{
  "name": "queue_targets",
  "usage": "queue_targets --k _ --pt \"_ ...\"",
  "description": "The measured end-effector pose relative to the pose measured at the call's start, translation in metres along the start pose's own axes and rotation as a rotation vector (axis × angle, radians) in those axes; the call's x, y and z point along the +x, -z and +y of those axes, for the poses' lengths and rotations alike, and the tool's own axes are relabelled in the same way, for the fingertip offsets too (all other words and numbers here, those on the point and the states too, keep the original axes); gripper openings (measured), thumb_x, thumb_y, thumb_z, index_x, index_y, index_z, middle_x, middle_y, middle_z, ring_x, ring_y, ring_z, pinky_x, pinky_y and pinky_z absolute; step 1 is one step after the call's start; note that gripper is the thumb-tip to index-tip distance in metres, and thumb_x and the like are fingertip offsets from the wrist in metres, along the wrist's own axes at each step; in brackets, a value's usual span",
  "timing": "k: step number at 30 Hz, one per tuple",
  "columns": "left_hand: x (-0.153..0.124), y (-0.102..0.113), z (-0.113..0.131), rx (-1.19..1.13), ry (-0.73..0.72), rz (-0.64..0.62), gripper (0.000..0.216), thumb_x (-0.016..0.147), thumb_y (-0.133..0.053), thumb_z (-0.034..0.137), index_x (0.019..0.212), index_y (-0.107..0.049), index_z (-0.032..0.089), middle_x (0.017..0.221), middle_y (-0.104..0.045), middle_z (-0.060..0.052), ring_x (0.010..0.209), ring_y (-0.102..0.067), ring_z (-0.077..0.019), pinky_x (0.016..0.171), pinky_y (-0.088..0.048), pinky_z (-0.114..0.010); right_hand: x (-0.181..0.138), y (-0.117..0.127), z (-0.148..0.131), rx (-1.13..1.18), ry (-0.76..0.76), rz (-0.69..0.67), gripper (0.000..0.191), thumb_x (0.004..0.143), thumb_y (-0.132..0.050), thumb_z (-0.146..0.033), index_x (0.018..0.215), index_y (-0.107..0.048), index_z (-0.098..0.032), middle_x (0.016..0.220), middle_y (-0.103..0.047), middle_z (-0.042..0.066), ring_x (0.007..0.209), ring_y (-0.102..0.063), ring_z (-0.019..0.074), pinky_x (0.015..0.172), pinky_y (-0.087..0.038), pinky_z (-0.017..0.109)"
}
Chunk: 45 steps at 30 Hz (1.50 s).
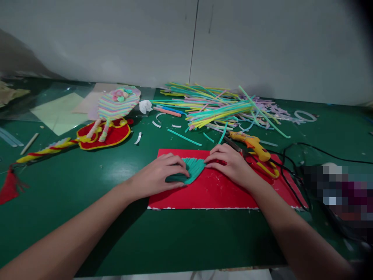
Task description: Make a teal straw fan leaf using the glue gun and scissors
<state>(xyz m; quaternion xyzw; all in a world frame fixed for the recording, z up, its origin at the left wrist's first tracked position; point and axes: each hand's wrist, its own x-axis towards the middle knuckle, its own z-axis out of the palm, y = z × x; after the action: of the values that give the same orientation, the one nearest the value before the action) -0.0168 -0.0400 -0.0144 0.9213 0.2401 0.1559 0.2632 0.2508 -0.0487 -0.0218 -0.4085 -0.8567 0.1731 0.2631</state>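
A teal fan-shaped piece made of straw strips lies on a red sheet on the green table. My left hand rests flat over the piece's left side, fingers stretched out and pressing down. My right hand lies flat at the piece's right edge, its fingertips touching the teal strips. Neither hand grips anything.
A yellow glue gun and yellow-handled scissors lie right of my right hand, with black cables beyond. A pile of coloured straws sits behind. A finished striped straw craft on a red base lies at the left.
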Motion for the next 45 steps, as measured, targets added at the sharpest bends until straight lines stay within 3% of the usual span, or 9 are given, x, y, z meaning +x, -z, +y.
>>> queue_targets --k 8,12,17,24,28,31,36,45 --pt "0.000 0.002 0.002 0.017 0.008 -0.009 0.021 0.090 -0.053 0.034 0.104 -0.063 0.022 0.107 -0.061 -0.005 0.101 -0.054 -0.0183 0.091 -0.041 -0.033 -0.002 0.005 0.001 0.016 -0.062 0.047 0.011 0.084 -0.063 -0.025 0.093 -0.068 -0.023 0.091 -0.060 0.004 0.089 -0.055 0.0178 0.079 -0.045 0.031" --pt "0.003 0.003 0.007 0.022 0.027 0.079 0.017 0.093 -0.048 0.025 0.103 -0.061 0.020 0.102 -0.063 -0.004 0.098 -0.055 -0.0163 0.088 -0.041 -0.030 0.000 0.005 -0.001 -0.003 -0.107 0.108 0.010 0.087 -0.059 -0.023 0.087 -0.068 -0.021 0.087 -0.061 0.005 0.086 -0.057 0.0173 0.078 -0.046 0.030" --pt "0.012 0.003 0.026 0.219 0.121 0.248 0.014 0.092 -0.050 0.022 0.092 -0.063 0.019 0.095 -0.062 -0.004 0.088 -0.054 -0.0180 0.078 -0.039 -0.033 0.005 0.010 -0.009 -0.024 -0.239 0.229 0.008 0.085 -0.060 -0.021 0.082 -0.066 -0.018 0.080 -0.063 0.005 0.075 -0.059 0.0161 0.070 -0.046 0.029" --pt "0.034 -0.006 0.032 0.401 0.292 0.267 0.010 0.089 -0.055 0.022 0.085 -0.063 0.018 0.085 -0.063 -0.002 0.080 -0.053 -0.0192 0.069 -0.037 -0.031 0.009 0.007 -0.021 0.015 -0.472 0.219 0.012 0.082 -0.062 -0.028 0.079 -0.068 -0.018 0.079 -0.067 0.004 0.074 -0.060 0.0169 0.069 -0.045 0.029" --pt "0.030 -0.016 0.035 0.633 0.197 0.335 0.021 0.094 -0.045 0.021 0.083 -0.062 0.015 0.079 -0.062 -0.004 0.077 -0.053 -0.0199 0.072 -0.038 -0.033 0.006 -0.005 -0.016 0.012 -0.526 0.259 0.020 0.085 -0.057 -0.032 0.078 -0.069 -0.018 0.079 -0.069 0.005 0.072 -0.061 0.0180 0.069 -0.046 0.031" --pt "0.026 -0.027 0.042 0.684 0.089 0.332 0.021 0.094 -0.045 0.023 0.084 -0.062 0.016 0.078 -0.062 -0.004 0.075 -0.053 -0.0193 0.074 -0.038 -0.033 0.003 -0.011 -0.011 0.010 -0.498 0.241 0.020 0.086 -0.056 -0.032 0.081 -0.070 -0.019 0.082 -0.068 0.005 0.073 -0.061 0.0178 0.069 -0.046 0.031" --pt "0.026 -0.037 0.047 0.613 0.161 0.317 0.021 0.091 -0.050 0.031 0.083 -0.061 0.015 0.084 -0.064 -0.005 0.078 -0.056 -0.0206 0.073 -0.039 -0.034 0.002 -0.011 -0.012 0.123 -0.473 0.174 0.013 0.084 -0.060 -0.029 0.085 -0.070 -0.022 0.079 -0.063 0.003 0.071 -0.058 0.0149 0.067 -0.046 0.028" --pt "0.026 -0.036 0.043 0.493 0.247 0.267 0.007 0.084 -0.058 0.023 0.081 -0.059 0.016 0.083 -0.063 -0.003 0.080 -0.056 -0.0203 0.073 -0.041 -0.034 0.004 -0.002 -0.016 0.238 -0.460 0.040 0.009 0.079 -0.066 -0.026 0.085 -0.072 -0.023 0.085 -0.064 0.003 0.078 -0.060 0.0162 0.071 -0.047 0.029"
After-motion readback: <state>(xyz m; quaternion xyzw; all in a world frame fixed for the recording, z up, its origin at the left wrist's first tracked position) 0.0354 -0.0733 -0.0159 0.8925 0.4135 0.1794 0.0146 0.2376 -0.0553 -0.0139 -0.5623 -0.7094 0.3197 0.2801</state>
